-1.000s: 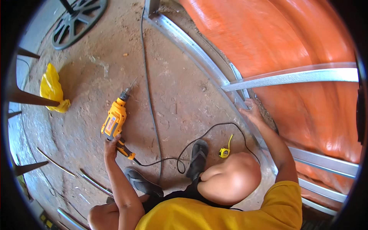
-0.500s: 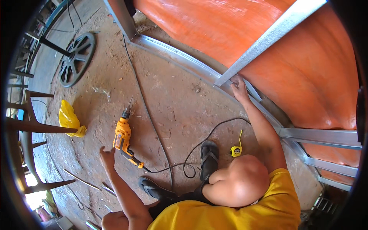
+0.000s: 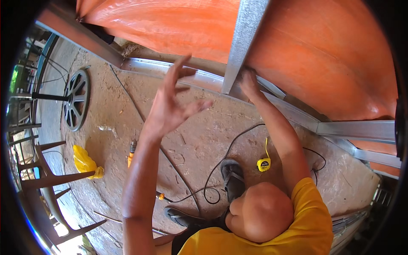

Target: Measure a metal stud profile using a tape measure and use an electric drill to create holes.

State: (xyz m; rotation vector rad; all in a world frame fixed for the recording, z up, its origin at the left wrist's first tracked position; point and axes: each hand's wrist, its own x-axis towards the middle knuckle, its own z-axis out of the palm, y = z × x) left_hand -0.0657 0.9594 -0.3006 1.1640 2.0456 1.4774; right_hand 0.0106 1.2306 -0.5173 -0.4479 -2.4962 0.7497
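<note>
My left hand (image 3: 169,102) is raised over the floor, fingers spread, holding nothing. It hangs in front of the bottom metal track (image 3: 204,80). Low down, my right hand (image 3: 248,83) is closed at the foot of an upright metal stud (image 3: 243,40), on its right side; the stud hides some fingertips. Behind the frame stretches an orange sheet (image 3: 314,55). A yellow and black power drill (image 3: 132,147) lies on the floor, largely covered by my left forearm. Left of my right forearm rests a yellow tape measure (image 3: 263,164), its blade slightly out.
A black cord (image 3: 227,149) loops over the floor near my sandalled feet. To the left are a yellow plastic bag (image 3: 86,162), a dark spoked wheel-shaped base (image 3: 77,100) and brown chair legs (image 3: 55,181). More metal framing (image 3: 359,130) extends at the right.
My left hand has swung up and forward from beside the drill toward the track. My right hand stays at the stud's foot. The whole view has shifted, and the stud looks more upright.
</note>
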